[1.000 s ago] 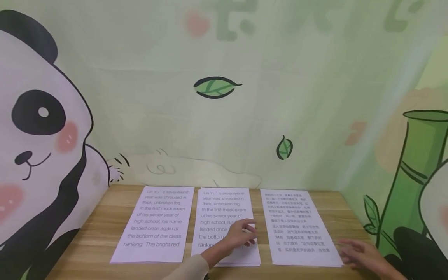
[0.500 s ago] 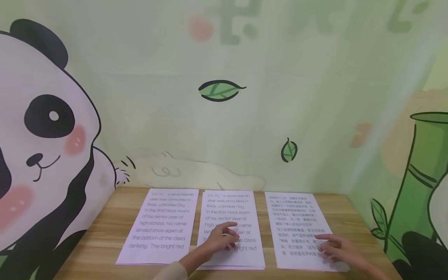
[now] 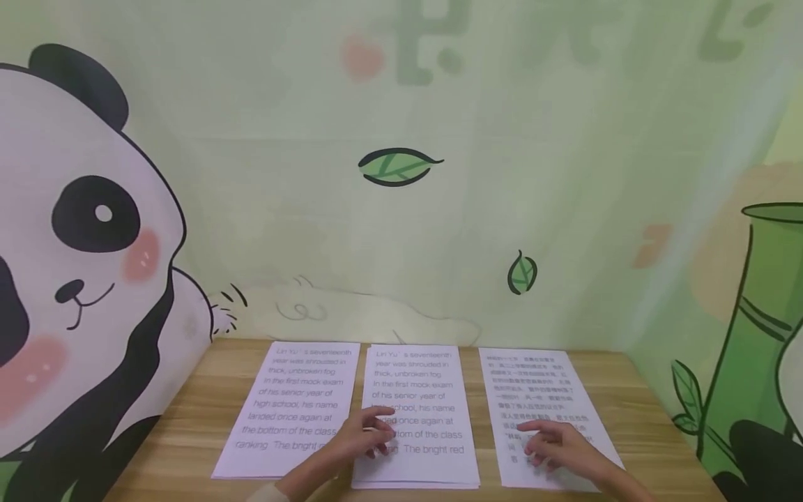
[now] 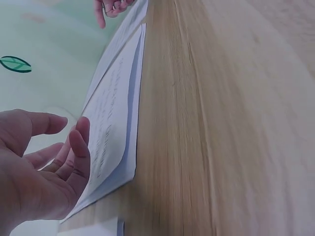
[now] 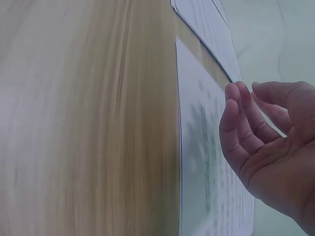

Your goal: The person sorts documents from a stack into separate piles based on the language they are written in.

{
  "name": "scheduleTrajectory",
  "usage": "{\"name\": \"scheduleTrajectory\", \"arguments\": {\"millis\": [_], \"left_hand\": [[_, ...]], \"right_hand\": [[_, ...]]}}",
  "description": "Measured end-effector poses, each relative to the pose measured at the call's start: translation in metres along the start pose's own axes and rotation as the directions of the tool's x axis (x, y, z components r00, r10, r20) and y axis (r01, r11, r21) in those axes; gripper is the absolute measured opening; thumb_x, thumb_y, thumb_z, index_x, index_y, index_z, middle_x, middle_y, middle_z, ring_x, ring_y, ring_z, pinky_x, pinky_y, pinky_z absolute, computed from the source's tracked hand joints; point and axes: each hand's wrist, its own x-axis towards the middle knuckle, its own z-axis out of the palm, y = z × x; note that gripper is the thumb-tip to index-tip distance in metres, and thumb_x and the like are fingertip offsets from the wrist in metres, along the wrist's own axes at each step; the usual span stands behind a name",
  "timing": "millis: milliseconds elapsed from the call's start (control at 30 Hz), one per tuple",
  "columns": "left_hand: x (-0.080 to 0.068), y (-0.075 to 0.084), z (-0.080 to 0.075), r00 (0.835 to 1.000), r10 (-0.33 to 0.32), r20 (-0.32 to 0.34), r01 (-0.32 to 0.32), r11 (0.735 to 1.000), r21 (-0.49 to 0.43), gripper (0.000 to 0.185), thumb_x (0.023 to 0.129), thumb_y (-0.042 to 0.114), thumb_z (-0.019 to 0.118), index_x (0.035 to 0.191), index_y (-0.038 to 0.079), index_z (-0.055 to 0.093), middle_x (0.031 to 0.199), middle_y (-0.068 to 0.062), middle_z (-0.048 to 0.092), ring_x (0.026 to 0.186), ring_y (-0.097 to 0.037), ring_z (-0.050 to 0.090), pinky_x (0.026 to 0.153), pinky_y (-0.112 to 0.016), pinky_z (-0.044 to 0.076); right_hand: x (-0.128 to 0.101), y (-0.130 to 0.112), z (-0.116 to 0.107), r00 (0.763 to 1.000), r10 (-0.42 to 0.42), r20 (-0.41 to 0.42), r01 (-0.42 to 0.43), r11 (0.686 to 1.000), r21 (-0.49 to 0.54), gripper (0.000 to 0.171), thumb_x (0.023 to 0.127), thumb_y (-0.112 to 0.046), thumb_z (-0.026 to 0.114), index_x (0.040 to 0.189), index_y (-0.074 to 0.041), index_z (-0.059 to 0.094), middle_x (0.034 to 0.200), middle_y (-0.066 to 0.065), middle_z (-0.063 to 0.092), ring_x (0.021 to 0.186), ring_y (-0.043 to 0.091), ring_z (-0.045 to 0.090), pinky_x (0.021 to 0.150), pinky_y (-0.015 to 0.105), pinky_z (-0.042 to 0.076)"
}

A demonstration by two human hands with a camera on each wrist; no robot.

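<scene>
Left hand [image 3: 366, 434], right hand [image 3: 560, 446]: fingers [image 5: 230, 128] relaxed, empty | Seemingly poised over middle papers [image 3: 433, 427], right papers [image 3: 530, 383] | Pickup would need edge contact

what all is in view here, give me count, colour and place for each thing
backdrop: one, pale green, at the back
panda drawing: one, black and white, left
loose leaf drawings: two, green, mid-backdrop
bamboo drawing: one, green with leaves, right
cut-off shape: one, black and white, right edge
faint marks: several, green and pink, on backdrop
table: one, brown, front
papers: three lots, white, side by side on table
sleeve: one, pale, bottom edge
left hand: one, bare, near middle papers
right hand: one, bare, near right papers
</scene>
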Motion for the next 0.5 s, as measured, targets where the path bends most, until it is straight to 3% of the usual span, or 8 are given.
{"name": "scheduleTrajectory", "arguments": {"millis": [267, 433, 500], "left_hand": [[-0.021, -0.002, -0.026, 0.999, -0.044, -0.004, 0.044, 0.998, 0.038, 0.055, 0.093, 0.016, 0.068, 0.143, -0.002, 0.052, 0.100, -0.006, 0.070, 0.073, -0.014, 0.068, 0.064, -0.029, 0.054], [-0.028, -0.010, -0.036, 0.998, -0.045, -0.033, 0.046, 0.998, 0.051, 0.055, 0.091, 0.010, 0.068, 0.141, -0.007, 0.052, 0.094, -0.008, 0.068, 0.068, -0.015, 0.064, 0.059, -0.027, 0.052], [-0.030, -0.012, -0.038, 0.996, -0.078, -0.043, 0.081, 0.995, 0.063, 0.055, 0.091, 0.010, 0.067, 0.141, -0.007, 0.053, 0.093, -0.007, 0.068, 0.068, -0.015, 0.063, 0.059, -0.026, 0.051]], "right_hand": [[0.013, -0.010, 0.020, 0.999, -0.001, 0.043, 0.000, 1.000, 0.021, 0.049, 0.099, -0.010, 0.059, 0.142, 0.012, 0.047, 0.104, 0.023, 0.073, 0.081, 0.013, 0.070, 0.066, 0.025, 0.058], [0.021, -0.008, 0.032, 0.997, 0.030, 0.074, -0.034, 0.998, 0.050, 0.054, 0.100, -0.011, 0.058, 0.145, 0.014, 0.042, 0.101, 0.014, 0.074, 0.081, 0.014, 0.070, 0.065, 0.025, 0.058], [0.023, -0.008, 0.038, 0.995, 0.035, 0.097, -0.043, 0.996, 0.074, 0.056, 0.101, -0.011, 0.058, 0.146, 0.016, 0.038, 0.101, 0.013, 0.074, 0.080, 0.013, 0.070, 0.065, 0.024, 0.059]]}}
